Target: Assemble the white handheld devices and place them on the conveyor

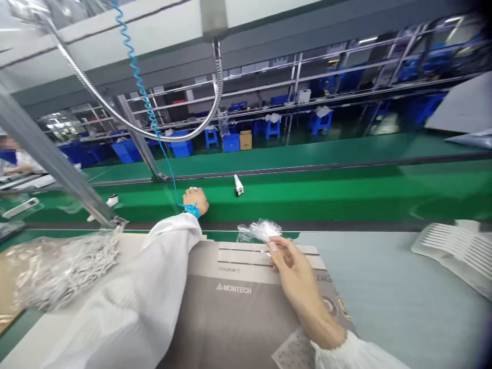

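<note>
The brown carton point(226, 328) shows "MONTECH" point(233, 288) in white beside a triangle logo. The same name repeats smaller and upside down point(229, 269) near its far edge — letters at its right edge and a yellow label point(343, 308) are too skewed to read.

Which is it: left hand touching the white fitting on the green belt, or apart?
Apart: the head view shows green belt between the left hand and white fitting.

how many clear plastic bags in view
2. A large bag of small whitish parts lies at the left of the view. A small crumpled bag sits at the fingertips of the right hand, above the MONTECH carton. Others may be hidden.
</note>
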`<state>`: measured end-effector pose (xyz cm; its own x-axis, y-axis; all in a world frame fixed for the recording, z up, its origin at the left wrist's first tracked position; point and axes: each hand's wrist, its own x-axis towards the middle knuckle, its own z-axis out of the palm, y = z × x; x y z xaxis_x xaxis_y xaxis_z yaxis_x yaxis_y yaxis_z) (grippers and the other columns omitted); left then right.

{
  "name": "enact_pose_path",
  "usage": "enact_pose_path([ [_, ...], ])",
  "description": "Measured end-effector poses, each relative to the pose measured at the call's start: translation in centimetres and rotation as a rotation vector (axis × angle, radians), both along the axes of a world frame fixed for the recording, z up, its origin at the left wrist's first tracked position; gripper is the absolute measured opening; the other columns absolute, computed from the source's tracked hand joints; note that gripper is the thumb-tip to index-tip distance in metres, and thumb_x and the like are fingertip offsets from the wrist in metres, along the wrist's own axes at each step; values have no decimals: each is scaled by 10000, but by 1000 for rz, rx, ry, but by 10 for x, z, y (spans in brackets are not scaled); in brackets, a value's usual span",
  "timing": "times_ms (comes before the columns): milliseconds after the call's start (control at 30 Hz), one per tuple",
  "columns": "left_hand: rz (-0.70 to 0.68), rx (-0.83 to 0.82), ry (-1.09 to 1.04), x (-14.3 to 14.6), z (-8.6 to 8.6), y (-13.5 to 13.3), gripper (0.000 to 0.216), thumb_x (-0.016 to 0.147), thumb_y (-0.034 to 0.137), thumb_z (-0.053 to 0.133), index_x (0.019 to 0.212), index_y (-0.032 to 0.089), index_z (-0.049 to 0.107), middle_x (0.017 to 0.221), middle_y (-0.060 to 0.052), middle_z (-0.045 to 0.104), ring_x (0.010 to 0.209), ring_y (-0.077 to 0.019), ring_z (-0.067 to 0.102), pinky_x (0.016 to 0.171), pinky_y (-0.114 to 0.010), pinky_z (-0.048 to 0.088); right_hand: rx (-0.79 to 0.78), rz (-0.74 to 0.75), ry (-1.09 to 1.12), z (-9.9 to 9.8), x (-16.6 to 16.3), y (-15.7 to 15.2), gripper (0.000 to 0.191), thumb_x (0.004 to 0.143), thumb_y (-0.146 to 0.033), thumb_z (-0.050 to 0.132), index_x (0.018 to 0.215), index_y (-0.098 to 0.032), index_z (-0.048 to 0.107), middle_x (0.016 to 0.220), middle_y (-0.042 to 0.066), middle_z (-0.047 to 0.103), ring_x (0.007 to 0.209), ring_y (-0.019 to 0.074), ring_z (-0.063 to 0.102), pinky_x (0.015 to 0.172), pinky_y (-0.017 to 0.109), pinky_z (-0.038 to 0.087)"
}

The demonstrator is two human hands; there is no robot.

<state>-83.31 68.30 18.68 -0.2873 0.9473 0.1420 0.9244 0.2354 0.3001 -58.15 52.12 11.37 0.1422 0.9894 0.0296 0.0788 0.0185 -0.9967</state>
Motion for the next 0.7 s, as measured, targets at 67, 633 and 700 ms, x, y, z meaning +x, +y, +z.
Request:
enact_pose_path([
  [67,-101,-22,5,27,-6,22,458,853,292,628,1287,156,575,1360,-213,557,1333,-354,462,1098,-451,353,-1,-25,-75,3,1,-3,523,881,-630,551,1252,-268,615,854,61,681,772,255,618,746,409,482],
  [633,-86,223,-329,45,9,-18,484,815,196,672,1263,234,494,1082,-66,665,964,-209,652,846,-322,491,166,-21,-301,8,4,-5,359,943,-444,498,1193,-220,626,1260,117,631,756,209,602,774,406,488],
  [700,-137,346,-589,34,24,-52,607,745,187,722,1291,220,459,1088,-53,672,953,-189,660,843,-314,507,210,47,-351,7,3,-5,366,942,-409,500,1232,-226,627,1268,107,643,807,225,614,824,418,477],
])
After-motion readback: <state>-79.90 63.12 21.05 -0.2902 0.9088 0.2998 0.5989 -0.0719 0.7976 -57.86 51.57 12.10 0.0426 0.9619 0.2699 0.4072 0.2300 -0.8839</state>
